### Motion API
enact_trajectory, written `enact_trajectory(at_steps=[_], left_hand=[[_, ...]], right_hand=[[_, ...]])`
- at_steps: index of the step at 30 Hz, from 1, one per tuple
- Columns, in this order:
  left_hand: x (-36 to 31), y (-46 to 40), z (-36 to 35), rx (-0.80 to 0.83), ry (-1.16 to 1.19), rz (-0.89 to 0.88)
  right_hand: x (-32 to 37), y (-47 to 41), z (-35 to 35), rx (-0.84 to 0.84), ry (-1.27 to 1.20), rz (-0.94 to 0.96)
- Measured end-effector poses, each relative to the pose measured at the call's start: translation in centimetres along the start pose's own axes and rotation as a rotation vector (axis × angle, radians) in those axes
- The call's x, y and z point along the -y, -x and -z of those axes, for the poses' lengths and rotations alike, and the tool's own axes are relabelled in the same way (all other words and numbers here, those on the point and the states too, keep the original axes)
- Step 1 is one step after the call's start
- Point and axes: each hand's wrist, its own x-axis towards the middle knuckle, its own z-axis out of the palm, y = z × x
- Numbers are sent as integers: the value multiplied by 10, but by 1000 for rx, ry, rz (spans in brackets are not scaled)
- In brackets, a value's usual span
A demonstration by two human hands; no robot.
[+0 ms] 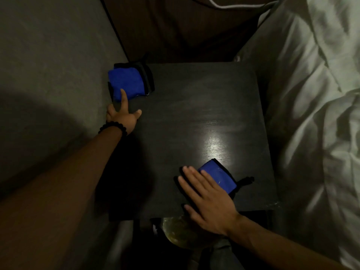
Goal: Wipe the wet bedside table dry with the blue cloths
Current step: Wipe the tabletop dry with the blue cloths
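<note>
A dark wooden bedside table fills the middle of the view, with a bright light reflection near its front right. One folded blue cloth with black edging lies at the table's far left corner. My left hand reaches toward it, fingers spread, the index fingertip touching the cloth's near edge. A second blue cloth lies near the front right. My right hand rests flat on it with fingers apart, covering its left part.
A bed with rumpled white sheets runs along the table's right side. A grey wall stands on the left. A dark headboard or panel is behind. Below the table's front edge sits a glassy round object.
</note>
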Motion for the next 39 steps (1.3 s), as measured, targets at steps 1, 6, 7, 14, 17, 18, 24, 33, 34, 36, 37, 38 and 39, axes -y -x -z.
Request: enact_trajectory(at_steps=[1, 6, 7, 14, 17, 18, 24, 33, 34, 36, 37, 38, 39], left_hand=[[0, 0, 0, 5, 2, 1], [2, -1, 0, -2, -15, 1], [2, -1, 0, 1, -17, 1], [0, 0, -1, -7, -29, 10], [-1, 1, 0, -8, -27, 12], [-1, 1, 0, -8, -27, 10], [3, -1, -1, -6, -16, -13], [4, -4, -2, -16, -23, -25], [4, -4, -1, -8, -21, -22], [3, -3, 0, -1, -26, -22], [3, -3, 0, -1, -29, -24], [3, -2, 0, -3, -31, -25], [3, -2, 0, -7, -37, -26]], right_hand=[[-3, 4, 1, -17, 3, -53], [-9, 13, 1, 18, 50, -131], [-7, 12, 0, 18, 58, -119], [18, -17, 0, 11, 41, 43], [35, -36, -1, 41, 37, 95], [41, -43, -2, 48, 36, 108], [68, -72, -3, 74, 30, 146], [102, -112, -3, 34, 28, 199], [104, -116, -5, 12, 11, 227], [109, -125, -12, -27, -47, 280], [112, -130, -15, -38, -64, 308], [116, -134, -18, -40, -63, 337], [119, -137, -21, -28, -49, 367]])
